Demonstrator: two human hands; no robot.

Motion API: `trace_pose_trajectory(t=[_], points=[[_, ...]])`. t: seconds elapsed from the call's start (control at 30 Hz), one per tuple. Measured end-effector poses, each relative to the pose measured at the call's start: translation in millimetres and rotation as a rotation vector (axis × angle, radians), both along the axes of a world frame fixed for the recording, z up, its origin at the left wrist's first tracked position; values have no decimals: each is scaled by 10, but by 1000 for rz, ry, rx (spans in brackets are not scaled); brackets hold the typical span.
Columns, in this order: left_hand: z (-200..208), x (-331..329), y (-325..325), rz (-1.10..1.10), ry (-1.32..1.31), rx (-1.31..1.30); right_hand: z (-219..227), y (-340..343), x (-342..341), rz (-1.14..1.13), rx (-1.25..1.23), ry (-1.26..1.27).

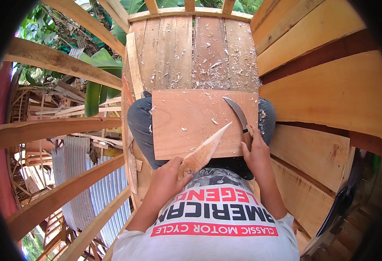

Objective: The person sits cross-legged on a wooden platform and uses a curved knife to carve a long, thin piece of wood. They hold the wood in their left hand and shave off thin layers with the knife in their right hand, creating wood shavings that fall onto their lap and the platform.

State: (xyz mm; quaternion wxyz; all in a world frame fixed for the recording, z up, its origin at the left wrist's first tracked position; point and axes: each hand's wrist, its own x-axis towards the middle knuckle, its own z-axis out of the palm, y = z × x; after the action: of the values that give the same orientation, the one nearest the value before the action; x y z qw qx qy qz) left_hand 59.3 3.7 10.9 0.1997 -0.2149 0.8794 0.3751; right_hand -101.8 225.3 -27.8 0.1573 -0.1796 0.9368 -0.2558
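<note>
A flat wooden board [178, 117] lies across my lap, with a few pale shavings on it. My left hand [169, 176] grips the wide end of a pointed piece of carved wood [203, 151], whose tip reaches up and right over the board. My right hand [256, 152] is wrapped around the wooden handle of a curved knife [238, 111]. The blade lies over the right part of the board, its tip pointing up and left. Knife and carved piece are apart, the blade to the right of the wood's tip.
Beyond the board, a plank floor [169, 56] is strewn with wood shavings. Plank walling [321, 91] stands close on my right. Spaced wooden rails [65, 128] run along the left, with corrugated metal sheets [75, 161] and plants outside. A loose wood strip [134, 65] lies along the floor's left edge.
</note>
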Motion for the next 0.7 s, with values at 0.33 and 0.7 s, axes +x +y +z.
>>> trace_pose_trajectory(t=[0.33, 0.7], points=[[-114, -701, -137, -4, 279, -303, 1, 104, 151, -50, 82, -15], [-31, -986, -219, -79, 311, -351, 103, 194, 219, 34, -22, 10]])
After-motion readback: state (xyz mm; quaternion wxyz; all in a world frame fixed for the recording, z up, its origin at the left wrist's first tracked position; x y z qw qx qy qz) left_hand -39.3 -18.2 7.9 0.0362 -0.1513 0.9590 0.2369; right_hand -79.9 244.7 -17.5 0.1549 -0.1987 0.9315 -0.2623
